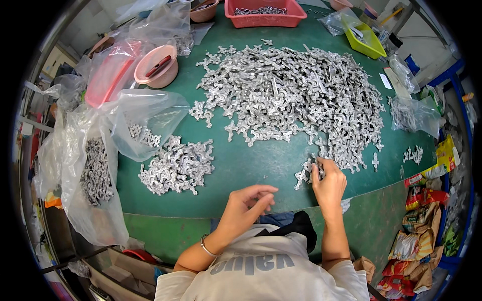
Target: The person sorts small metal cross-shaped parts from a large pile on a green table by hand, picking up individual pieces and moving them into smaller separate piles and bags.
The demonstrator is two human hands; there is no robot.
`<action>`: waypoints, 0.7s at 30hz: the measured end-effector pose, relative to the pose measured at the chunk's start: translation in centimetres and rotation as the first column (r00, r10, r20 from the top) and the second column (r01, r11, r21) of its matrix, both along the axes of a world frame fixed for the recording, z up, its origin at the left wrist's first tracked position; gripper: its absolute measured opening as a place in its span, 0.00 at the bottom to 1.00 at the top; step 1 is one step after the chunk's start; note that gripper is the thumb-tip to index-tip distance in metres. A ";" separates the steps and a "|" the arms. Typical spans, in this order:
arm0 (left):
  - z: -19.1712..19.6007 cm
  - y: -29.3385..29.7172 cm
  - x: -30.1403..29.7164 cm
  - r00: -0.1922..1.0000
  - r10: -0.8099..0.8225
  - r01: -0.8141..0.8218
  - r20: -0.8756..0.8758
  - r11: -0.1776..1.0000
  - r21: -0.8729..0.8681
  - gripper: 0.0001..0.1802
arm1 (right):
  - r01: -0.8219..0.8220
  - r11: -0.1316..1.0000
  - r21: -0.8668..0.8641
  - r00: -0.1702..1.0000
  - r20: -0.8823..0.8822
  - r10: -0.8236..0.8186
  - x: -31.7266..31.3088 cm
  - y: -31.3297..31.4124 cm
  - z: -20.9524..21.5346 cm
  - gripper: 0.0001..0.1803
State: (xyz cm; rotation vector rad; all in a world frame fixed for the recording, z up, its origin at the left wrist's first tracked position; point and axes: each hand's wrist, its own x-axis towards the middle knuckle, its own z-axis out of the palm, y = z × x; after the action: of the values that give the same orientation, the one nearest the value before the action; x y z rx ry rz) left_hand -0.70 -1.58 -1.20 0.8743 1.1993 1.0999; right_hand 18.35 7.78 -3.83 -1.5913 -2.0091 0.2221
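A large heap of small silver metal castings (286, 90), many with lobed, cross-like shapes, covers the green table. At its near edge my right hand (330, 184) reaches down among a few loose castings (304, 174). Its thumb and fingertips close on a metal casting, mostly hidden by the fingers. My left hand (247, 206) hovers by the table's front edge, loosely curled, with a gap between thumb and forefinger and nothing visible in it. A smaller pile of castings (178, 166) lies to its left.
Clear plastic bags (93, 220), one holding castings, hang over the left edge. A pink bowl (170, 72) with a red-handled tool stands far left. At the back are a red tray (266, 21) and a yellow-green basket (369, 44). Several castings (413, 155) lie far right.
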 end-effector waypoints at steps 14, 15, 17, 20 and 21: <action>0.2 0.4 -0.7 0.929 -0.027 0.000 0.368 0.997 0.073 0.17 | -0.586 0.758 0.286 0.664 -0.368 0.651 -2.6 -3.5 3.1 0.12; 0.3 0.3 -0.8 0.926 -0.007 -0.020 0.379 0.997 0.069 0.17 | -0.573 0.775 0.268 0.656 -0.417 0.629 -2.8 -3.5 3.2 0.12; 0.8 0.1 -0.7 0.915 0.029 -0.057 0.402 0.997 0.059 0.18 | -0.547 0.806 0.225 0.639 -0.509 0.576 -2.9 -3.8 3.4 0.11; 1.1 -0.2 -0.9 0.931 -0.009 -0.032 0.364 0.994 0.107 0.19 | -0.526 0.840 0.132 0.611 -0.629 0.481 -3.1 -4.5 3.5 0.12; 1.2 -0.2 -0.9 0.926 -0.019 -0.026 0.378 0.993 0.114 0.20 | -0.511 0.854 0.098 0.601 -0.670 0.437 -3.2 -4.7 3.5 0.12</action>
State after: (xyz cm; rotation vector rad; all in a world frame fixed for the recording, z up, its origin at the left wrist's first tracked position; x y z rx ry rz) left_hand -1.58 -1.79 -0.02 0.7055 0.8211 1.2853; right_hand 15.11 3.05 -0.32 -0.7755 -1.7704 0.9829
